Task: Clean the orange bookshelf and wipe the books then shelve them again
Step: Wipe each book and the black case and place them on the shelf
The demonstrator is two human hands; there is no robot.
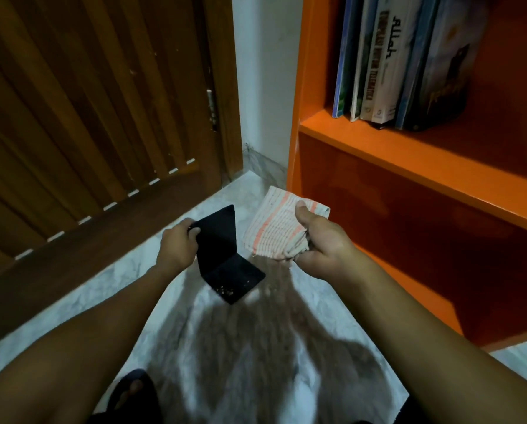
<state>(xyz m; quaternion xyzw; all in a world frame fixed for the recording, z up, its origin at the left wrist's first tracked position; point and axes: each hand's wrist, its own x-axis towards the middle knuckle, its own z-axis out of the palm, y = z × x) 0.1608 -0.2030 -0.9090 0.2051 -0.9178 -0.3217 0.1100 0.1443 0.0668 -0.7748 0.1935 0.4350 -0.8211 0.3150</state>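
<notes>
Hands apart over the floor (103,286), beside the bookshelf (409,154).
Left hand (176,246) grips a black bookend (222,255); right hand (320,243) clutches the cloth (274,231); books (403,59) cut off above.

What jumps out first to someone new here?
The bright orange bookshelf fills the right side, with a row of books upright on its upper shelf. At centre, over the marble floor, the left hand grips a black L-shaped bookend and the right hand holds a striped cloth.
</notes>
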